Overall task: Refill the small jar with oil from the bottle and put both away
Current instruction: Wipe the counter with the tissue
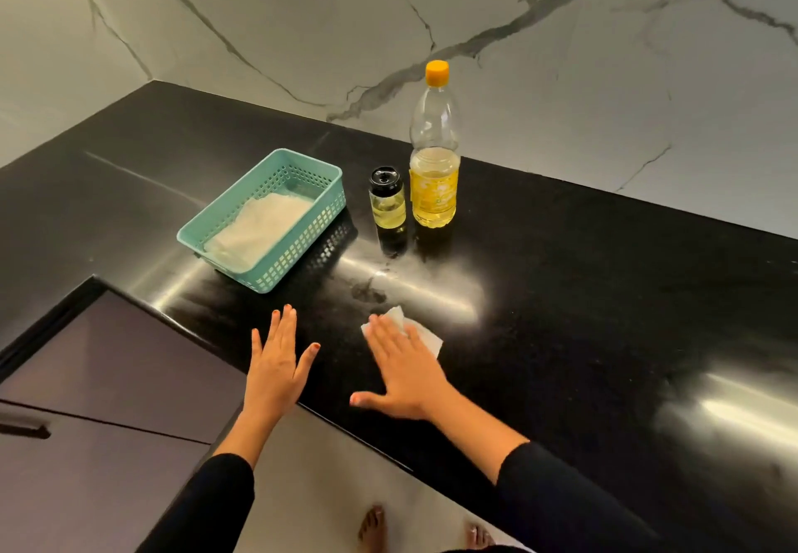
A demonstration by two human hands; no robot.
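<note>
1. From my remote seat I see the small jar (387,200) standing upright with its black lid on, holding some oil, just left of the bottle (434,150), which is capped in orange and under half full. They stand close together; I cannot tell if they touch.

2. My right hand (408,369) lies flat, fingers spread, pressing a white tissue (425,334) onto the counter (604,293), well in front of the bottle. My left hand (276,364) is flat and open too, holding nothing, left of the tissue.

3. A dark smear (367,291) sits between the tissue and the jar. I take it for spilled oil; a wide wipe could spread it rather than lift it.

4. Oily fingers are my main worry: the bottle or jar could slip when I lift it.

5. Sweeping the tissue too far toward the bottle could knock the jar over.

6. The teal basket (263,220), left of the jar, holds a white liner; a greasy jar base would stain it.
</note>
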